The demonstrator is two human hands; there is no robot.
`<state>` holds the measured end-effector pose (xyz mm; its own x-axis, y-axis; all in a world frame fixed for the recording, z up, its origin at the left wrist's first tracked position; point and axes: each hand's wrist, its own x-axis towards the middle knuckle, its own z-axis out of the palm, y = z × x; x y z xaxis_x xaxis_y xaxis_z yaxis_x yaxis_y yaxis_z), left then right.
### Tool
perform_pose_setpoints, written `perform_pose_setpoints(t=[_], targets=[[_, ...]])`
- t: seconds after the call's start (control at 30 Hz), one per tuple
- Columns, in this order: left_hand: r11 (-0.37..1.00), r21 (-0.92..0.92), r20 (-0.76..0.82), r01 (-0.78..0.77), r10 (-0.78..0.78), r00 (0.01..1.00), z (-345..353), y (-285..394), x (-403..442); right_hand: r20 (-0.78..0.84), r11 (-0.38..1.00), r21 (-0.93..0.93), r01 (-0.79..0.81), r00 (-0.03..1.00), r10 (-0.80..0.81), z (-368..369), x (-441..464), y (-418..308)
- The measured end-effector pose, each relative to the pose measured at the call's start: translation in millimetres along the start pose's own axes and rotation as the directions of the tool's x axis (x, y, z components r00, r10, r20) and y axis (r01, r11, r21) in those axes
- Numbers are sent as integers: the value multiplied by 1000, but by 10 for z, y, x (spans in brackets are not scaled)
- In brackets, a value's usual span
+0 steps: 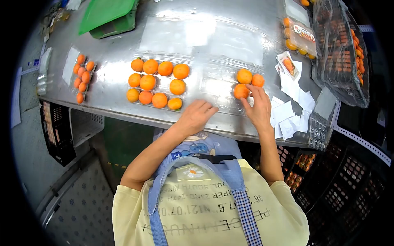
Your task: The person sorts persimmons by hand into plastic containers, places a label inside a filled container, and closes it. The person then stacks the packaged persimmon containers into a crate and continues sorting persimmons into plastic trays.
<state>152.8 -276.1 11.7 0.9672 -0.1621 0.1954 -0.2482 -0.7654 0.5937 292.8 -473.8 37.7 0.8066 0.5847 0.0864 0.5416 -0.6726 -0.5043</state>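
Observation:
On the metal table, my right hand (258, 105) has its thumb and fingers around an orange (241, 91) in the right clear plastic tray (213, 88). Two more oranges (244, 76) sit just above it in that tray. My left hand (196, 116) rests near the table's front edge, between the two trays; its fingers are partly bent and hold nothing that I can see. Left of it, another clear tray (158, 88) bears several oranges in rows, with one gap in the middle row.
A green bin (111, 20) stands at the upper left. Far left is a small pack of oranges (82, 78). Paper labels (290, 88) lie scattered at the right, near a packed box (301, 35) and a plastic-lined crate (340, 57). Dark crates (349, 172) stand below right.

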Motion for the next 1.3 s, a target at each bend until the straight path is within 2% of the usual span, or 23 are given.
perform_pose_setpoints(t=[0.03,0.13,0.17,0.2,0.3,0.47,0.57,0.6,0.8,0.9,0.97,1.1,1.17,1.2,1.3], targets=[[999,-37,-34,-3,2,999,-51,21,-5,-20,1000,-1,7,1000,-7,-21,24,-56],[991,-133,-141,30,-49,989,-180,25,-85,22,988,144,56,998,-60,101,113,-285],[984,-164,-151,73,-99,984,-243,22,-129,39,980,182,80,995,-88,165,157,-362],[974,-196,-162,115,-148,976,-325,5,-195,7,967,179,181,983,-186,225,216,-467],[951,-246,-255,185,-248,935,-533,-99,-376,27,937,258,234,968,-249,445,475,-825],[874,-350,-296,336,-444,846,-829,-281,-709,82,964,179,196,974,-213,900,893,-1198],[848,-383,-303,367,-491,817,-958,-370,-861,154,983,59,177,971,-184,1035,1001,-1308],[840,-391,-291,375,-499,816,-1000,-386,-899,190,986,11,169,967,-168,1068,1019,-1334],[857,-389,-289,338,-462,838,-1140,-565,-1052,283,988,77,131,948,-147,1000,1069,-1279],[887,-364,-290,284,-397,871,-1189,-752,-1035,323,991,-8,137,938,-127,896,1087,-1396],[920,-314,-293,236,-330,897,-1233,-838,-973,296,990,24,138,945,-139,911,1077,-1359],[842,-471,-201,263,-393,897,-1292,-869,-814,206,989,144,42,976,-71,1059,954,-1187],[806,-519,-145,286,-412,899,-1292,-869,-733,218,993,103,54,973,-75,1057,919,-1163],[802,-522,-122,289,-406,906,-1279,-869,-699,224,995,83,58,972,-76,1060,900,-1157],[803,-527,-71,277,-366,928,-1209,-883,-622,160,977,210,39,984,-74,1063,880,-1184]])
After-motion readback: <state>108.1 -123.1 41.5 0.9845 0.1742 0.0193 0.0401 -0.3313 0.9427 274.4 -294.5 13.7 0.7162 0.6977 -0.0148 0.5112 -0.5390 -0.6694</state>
